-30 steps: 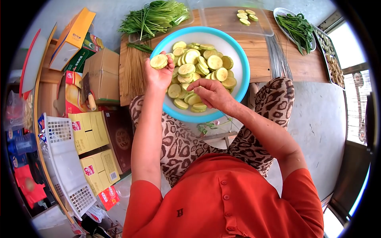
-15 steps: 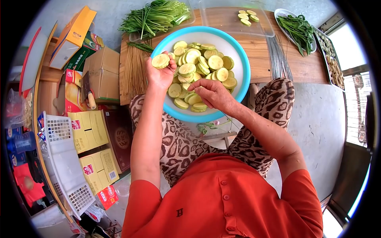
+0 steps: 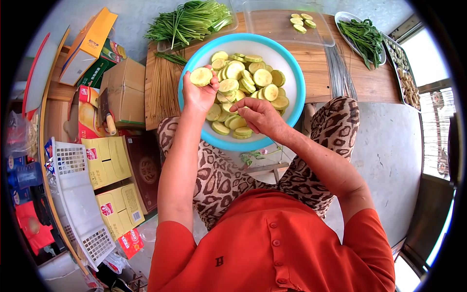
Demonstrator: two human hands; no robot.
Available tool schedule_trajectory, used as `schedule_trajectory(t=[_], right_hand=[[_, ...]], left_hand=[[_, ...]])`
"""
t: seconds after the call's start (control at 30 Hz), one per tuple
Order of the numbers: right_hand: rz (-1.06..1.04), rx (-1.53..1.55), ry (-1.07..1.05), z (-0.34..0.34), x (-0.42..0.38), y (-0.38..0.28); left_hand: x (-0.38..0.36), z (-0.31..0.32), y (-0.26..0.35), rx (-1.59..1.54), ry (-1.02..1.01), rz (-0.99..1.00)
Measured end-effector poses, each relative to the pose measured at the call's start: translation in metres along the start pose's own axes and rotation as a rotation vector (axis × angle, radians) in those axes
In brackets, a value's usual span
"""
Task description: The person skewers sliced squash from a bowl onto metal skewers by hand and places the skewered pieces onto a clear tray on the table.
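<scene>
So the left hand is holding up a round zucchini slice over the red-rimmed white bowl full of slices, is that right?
Not quite. The head view shows the white bowl has a blue rim, not red. The rest holds: the left hand holds up a round pale green zucchini slice at the bowl's edge, and the bowl is full of slices.

A bowl (image 3: 287,63) of slices (image 3: 250,80) sits at the bench's (image 3: 369,82) near edge, chives (image 3: 187,22) behind it at the far left corner.
</scene>
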State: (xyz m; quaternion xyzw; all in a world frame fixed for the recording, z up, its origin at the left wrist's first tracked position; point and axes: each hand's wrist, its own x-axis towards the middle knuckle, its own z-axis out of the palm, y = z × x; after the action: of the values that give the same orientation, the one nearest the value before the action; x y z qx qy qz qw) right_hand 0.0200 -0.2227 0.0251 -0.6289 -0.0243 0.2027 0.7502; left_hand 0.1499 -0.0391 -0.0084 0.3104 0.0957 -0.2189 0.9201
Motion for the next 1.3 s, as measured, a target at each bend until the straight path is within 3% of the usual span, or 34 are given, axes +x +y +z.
schedule_trajectory(t=[1.3], right_hand=[[-0.022, 0.104, 0.065, 0.003, 0.021, 0.002]], left_hand=[[-0.006, 0.024, -0.019, 0.197, 0.013, 0.092]])
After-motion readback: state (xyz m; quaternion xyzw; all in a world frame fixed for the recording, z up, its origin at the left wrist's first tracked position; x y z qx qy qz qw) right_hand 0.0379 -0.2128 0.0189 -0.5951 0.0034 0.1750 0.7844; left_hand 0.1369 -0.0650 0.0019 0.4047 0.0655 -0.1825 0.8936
